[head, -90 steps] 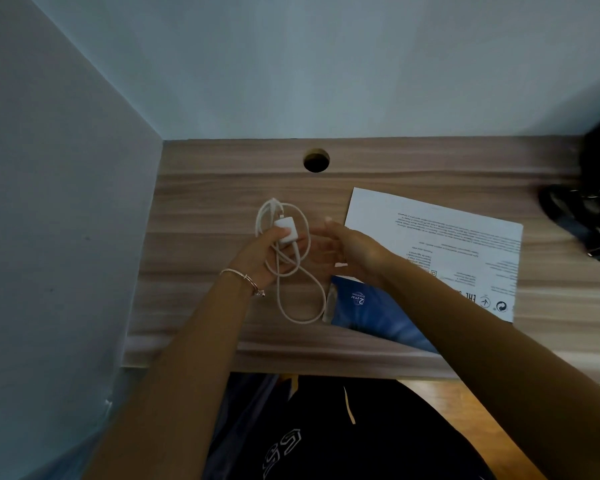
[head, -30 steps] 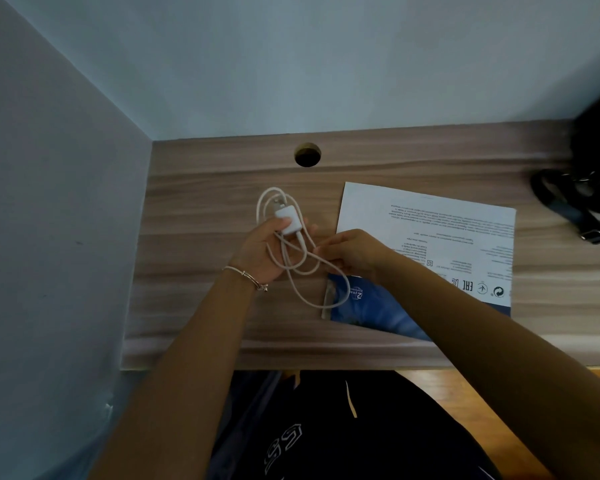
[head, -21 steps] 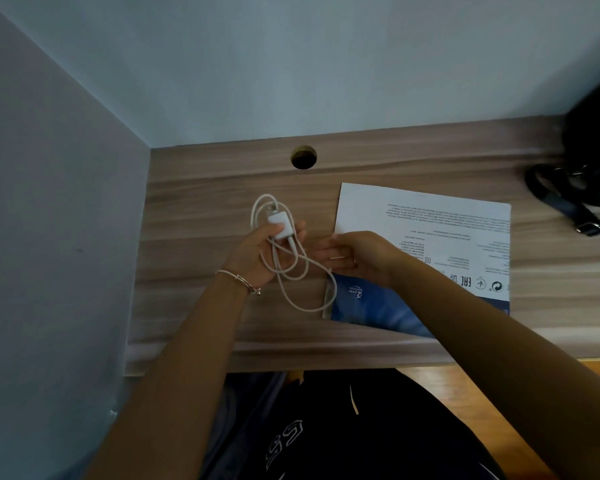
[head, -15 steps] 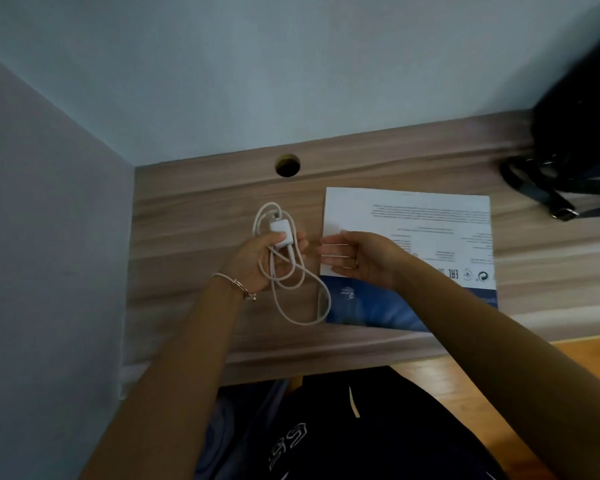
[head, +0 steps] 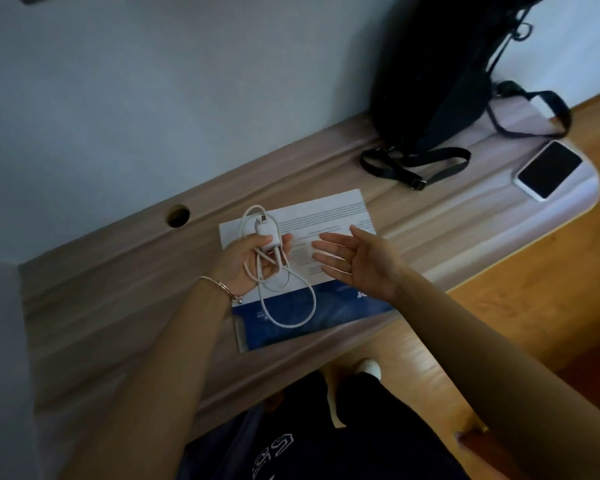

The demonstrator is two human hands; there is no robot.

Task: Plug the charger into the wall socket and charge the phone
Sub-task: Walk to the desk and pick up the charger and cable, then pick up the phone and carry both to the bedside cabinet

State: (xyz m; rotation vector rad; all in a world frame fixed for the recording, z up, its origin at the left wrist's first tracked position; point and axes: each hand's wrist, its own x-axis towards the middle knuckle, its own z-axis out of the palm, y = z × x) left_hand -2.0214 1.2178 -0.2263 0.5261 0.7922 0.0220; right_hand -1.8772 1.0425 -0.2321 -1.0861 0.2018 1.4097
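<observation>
Head view looks down on a long wooden worktop [head: 447, 216] that runs along a pale wall [head: 187, 81], with a round cable hole [head: 178, 215] cut near its back edge. At the right a black bag [head: 440, 64] leans against the wall, its straps [head: 416, 164] spilling onto the wood. A printed sheet [head: 326, 216], white above and blue below, lies flat in the middle of the worktop. Further right, near the rounded end and well apart from both hands, the phone [head: 549, 169] rests screen up (its screen is dark).

Above the sheet, the left hand [head: 248, 263] is closed around the white charger [head: 265, 233] and its bundled cable [head: 284, 292], with the plug block sticking out past the fingers and one loop of cable hanging down over the blue part of the sheet. A thin bracelet [head: 222, 287] circles that wrist. Just beside it, the right hand [head: 357, 261] is spread open, palm turned up, fingers pointing toward the charger, holding nothing and not touching the cable.
</observation>
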